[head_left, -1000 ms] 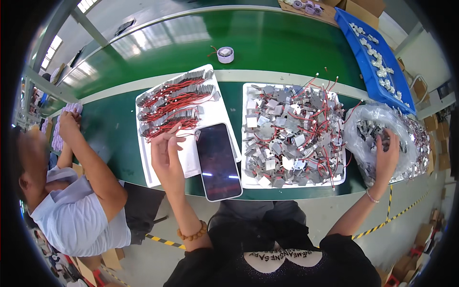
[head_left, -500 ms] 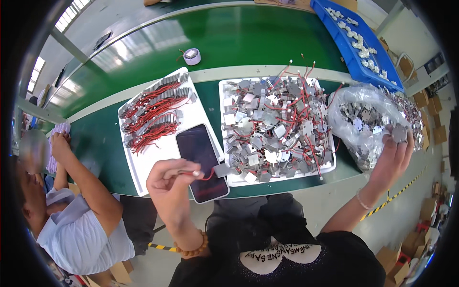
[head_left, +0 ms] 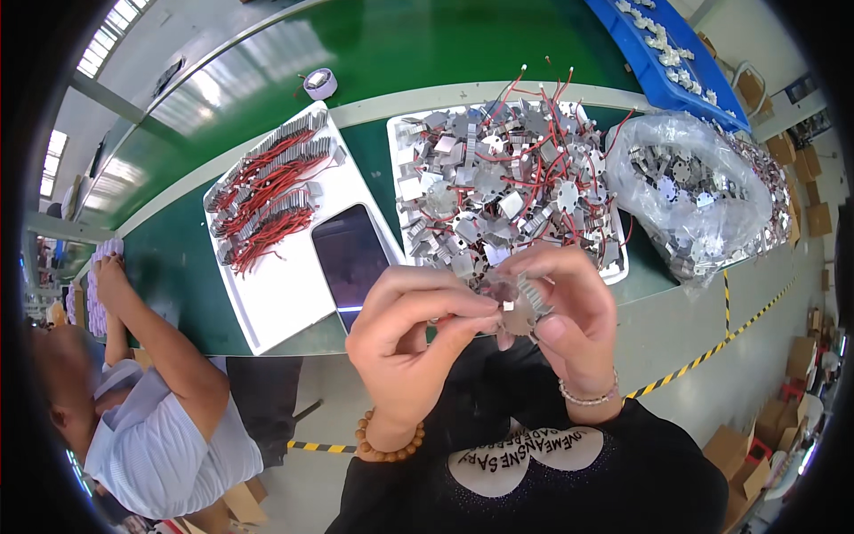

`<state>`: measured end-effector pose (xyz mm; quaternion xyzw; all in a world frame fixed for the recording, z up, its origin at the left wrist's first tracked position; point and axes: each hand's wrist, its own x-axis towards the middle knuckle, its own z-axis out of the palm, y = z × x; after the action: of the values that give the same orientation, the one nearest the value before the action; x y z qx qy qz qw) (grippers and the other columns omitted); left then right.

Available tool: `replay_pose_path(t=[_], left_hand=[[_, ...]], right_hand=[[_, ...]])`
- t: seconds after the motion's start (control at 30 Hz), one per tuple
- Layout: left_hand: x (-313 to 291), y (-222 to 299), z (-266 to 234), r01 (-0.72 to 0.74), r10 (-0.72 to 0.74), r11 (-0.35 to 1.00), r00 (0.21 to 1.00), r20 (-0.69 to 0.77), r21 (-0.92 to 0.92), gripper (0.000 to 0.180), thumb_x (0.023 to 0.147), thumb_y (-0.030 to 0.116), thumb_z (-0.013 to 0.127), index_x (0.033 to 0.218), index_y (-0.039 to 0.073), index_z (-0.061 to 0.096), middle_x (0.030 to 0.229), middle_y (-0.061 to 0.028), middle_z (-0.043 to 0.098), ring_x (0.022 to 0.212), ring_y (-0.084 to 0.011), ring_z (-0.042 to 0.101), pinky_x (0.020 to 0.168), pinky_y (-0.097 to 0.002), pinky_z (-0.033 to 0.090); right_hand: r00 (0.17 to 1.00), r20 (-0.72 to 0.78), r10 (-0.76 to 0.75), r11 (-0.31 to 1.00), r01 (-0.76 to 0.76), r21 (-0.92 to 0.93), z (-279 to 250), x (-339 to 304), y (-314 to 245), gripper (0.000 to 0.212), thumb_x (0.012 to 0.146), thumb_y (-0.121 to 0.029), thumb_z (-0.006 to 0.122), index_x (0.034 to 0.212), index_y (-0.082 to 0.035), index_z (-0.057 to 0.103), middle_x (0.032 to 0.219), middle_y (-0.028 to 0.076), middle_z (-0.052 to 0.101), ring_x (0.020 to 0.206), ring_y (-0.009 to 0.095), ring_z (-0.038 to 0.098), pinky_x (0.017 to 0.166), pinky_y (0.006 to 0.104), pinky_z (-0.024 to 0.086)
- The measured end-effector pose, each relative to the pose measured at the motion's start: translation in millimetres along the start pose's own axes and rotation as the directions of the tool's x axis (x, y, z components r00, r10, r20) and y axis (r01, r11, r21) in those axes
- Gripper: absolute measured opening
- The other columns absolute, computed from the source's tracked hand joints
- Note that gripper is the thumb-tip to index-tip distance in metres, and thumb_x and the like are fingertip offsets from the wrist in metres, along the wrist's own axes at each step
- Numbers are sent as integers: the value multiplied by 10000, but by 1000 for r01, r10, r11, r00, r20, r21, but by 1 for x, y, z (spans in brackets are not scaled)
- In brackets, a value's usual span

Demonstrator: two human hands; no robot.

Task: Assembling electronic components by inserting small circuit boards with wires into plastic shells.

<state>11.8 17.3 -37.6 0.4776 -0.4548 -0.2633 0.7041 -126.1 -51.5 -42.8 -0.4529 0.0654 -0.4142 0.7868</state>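
My left hand [head_left: 405, 329] and my right hand [head_left: 578, 311] meet in front of the right-hand tray. Between the fingers and thumb of my right hand is a finned silver heat sink [head_left: 525, 311]. Against it, my left fingertips pinch the wired metal piece; its small white connector [head_left: 508, 305] shows by the heat sink, while the rest is mostly hidden by fingers. Just beyond my hands, a white tray [head_left: 621, 272] carries a heap of loose silver heat sinks and red-wired metal pieces [head_left: 534, 173].
To the left, a white tray [head_left: 276, 316] holds rows of red-wired pieces [head_left: 276, 182] and a phone [head_left: 349, 254]. A clear plastic bag [head_left: 640, 151] of heat sinks sits right. Beyond are a blue bin [head_left: 649, 76] and a tape roll [head_left: 320, 84]. Another person [head_left: 169, 392] works at left.
My right hand has come in from the plastic bag with a heat sink. My left hand has moved right, from over the phone, bringing the wired piece to it.
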Motion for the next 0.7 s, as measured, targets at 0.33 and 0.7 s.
replay_pose_path(t=[0.33,0.7], left_hand=[[-5,2,5,-89,118,945,990,-74,314,201,630,-51,718,815,23,691,786,-63,601,685,-158,576,613,-258,462],[-4,-4,-2,-343,336,881,938,78,325,228,586,6,734,805,70,717,825,-31,630,687,-145,548,581,-247,418]], right_hand=[[999,-35,-32,980,24,-196,0,-8,2,377,799,68,575,1157,70,459,1143,147,450,951,194,548,803,294,470],[998,-26,56,994,-58,-95,0,-10,1,388,786,90,579,1155,75,459,1129,138,452,931,172,534,797,284,464]])
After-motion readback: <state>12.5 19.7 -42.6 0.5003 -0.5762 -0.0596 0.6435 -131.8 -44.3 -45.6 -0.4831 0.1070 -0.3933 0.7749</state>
